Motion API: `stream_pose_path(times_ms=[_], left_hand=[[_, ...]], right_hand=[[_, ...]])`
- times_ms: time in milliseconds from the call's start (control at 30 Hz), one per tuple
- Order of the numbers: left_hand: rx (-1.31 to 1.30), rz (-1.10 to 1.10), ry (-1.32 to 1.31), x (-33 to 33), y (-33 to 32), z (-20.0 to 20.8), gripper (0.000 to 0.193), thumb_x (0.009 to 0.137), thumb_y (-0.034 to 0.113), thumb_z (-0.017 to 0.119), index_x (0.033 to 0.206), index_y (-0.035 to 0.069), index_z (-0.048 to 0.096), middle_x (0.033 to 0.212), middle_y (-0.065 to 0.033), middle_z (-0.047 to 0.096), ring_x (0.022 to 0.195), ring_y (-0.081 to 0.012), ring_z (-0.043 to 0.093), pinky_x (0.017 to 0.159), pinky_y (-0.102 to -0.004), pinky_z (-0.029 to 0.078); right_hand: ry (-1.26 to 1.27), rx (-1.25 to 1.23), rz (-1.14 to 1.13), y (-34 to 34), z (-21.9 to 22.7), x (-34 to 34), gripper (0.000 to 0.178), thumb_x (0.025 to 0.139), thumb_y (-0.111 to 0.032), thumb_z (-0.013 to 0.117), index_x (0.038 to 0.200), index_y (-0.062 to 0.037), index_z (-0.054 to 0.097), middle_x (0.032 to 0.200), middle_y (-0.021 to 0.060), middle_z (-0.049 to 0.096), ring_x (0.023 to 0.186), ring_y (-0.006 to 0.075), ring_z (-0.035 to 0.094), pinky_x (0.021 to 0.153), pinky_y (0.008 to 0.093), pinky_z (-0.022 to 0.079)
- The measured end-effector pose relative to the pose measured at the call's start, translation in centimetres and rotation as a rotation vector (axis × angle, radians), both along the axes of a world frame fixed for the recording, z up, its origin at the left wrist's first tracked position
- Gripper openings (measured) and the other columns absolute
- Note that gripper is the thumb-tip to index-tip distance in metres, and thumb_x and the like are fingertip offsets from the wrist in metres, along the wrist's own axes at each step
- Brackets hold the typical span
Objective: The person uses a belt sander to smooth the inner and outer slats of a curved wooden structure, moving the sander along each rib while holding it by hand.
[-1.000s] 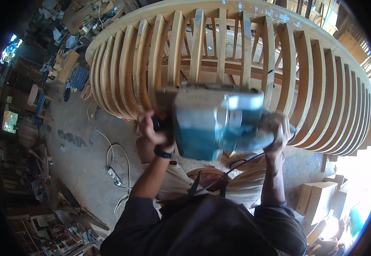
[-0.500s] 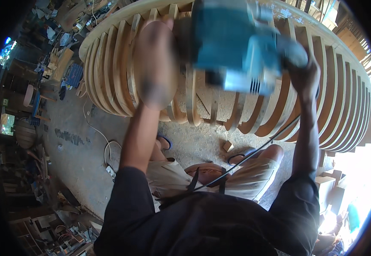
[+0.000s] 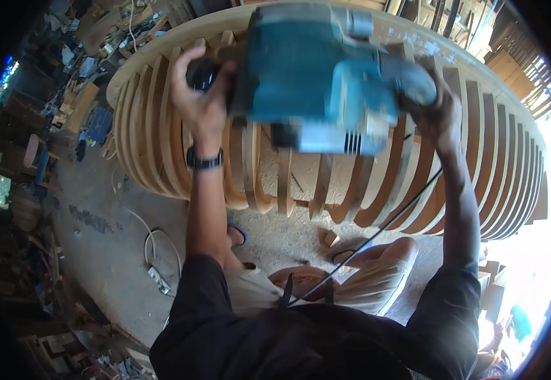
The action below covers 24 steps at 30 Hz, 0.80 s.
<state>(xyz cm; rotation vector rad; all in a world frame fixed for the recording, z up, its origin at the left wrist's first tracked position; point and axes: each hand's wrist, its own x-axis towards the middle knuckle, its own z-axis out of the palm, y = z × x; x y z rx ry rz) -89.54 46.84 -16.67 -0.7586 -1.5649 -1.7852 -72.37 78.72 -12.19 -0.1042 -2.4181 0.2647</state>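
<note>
A teal belt sander (image 3: 297,69), slightly blurred, rests over the wooden slats of a large oval slatted piece (image 3: 155,126). My right hand (image 3: 437,117) is wrapped round its rear handle on the right. At its front end, my left hand (image 3: 202,101) curls its fingers and thumb about the black round knob (image 3: 202,75); a dark band circles that wrist. The sander's underside and its contact with the slats are hidden. From near the right handle a dark cord (image 3: 377,234) runs down across my lap.
A small wood block (image 3: 331,239) lies on the concrete floor (image 3: 98,253) by my feet. To the left, a power strip (image 3: 158,278) with a pale cable lies on the floor. Tools and wood scraps (image 3: 76,107) crowd the far left. Boxes (image 3: 494,291) stand at the right.
The sander has moved left along the slats with both hands. My left hand, smeared before, now shows its fingers round the knob. The whole view has shifted a little.
</note>
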Motion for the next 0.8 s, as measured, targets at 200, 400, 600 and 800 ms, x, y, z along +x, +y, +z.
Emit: stream_pose_path(times_ms=[200,400,600,800], left_hand=[[0.027,0.033,-0.056,7.0,-2.0,-6.6,0.043,0.072,-0.006,0.082,0.104,0.003,0.055,0.087,-0.0092,0.064,0.076,-0.0151,0.063,0.072,-0.0288,0.053],[0.051,-0.204,0.14,12.4,-2.9,-9.4,0.048,0.072,-0.004,0.078,0.106,0.008,0.046,0.081,-0.0093,0.06,0.069,-0.0201,0.06,0.077,-0.0415,0.057],[-0.03,-0.217,0.188,14.0,-4.1,-11.5,0.047,0.08,0.0,0.072,0.116,0.011,0.042,0.086,-0.007,0.055,0.068,-0.0161,0.055,0.087,-0.0433,0.052],[-0.051,-0.195,0.132,13.9,-5.1,-12.2,0.044,0.085,0.004,0.07,0.118,0.01,0.042,0.088,-0.0084,0.054,0.071,-0.0165,0.056,0.089,-0.0457,0.051]], right_hand=[[0.142,0.007,0.212,-3.0,-4.4,7.5,0.027,0.069,-0.005,0.078,0.087,-0.0049,0.058,0.079,0.0124,0.06,0.068,0.0306,0.061,0.062,0.0389,0.048],[0.125,-0.252,-0.071,-6.8,-9.3,15.1,0.025,0.083,-0.007,0.064,0.107,-0.0018,0.063,0.106,0.0107,0.064,0.097,0.0228,0.063,0.088,0.034,0.051],[0.188,-0.342,-0.222,-10.1,-12.3,17.0,0.02,0.078,-0.003,0.074,0.092,-0.0047,0.06,0.108,0.0114,0.062,0.101,0.0249,0.062,0.089,0.0388,0.05],[0.169,-0.415,-0.19,-11.8,-13.5,17.7,0.017,0.081,-0.001,0.077,0.089,-0.0043,0.063,0.108,0.0134,0.063,0.099,0.0249,0.062,0.085,0.0364,0.051]])
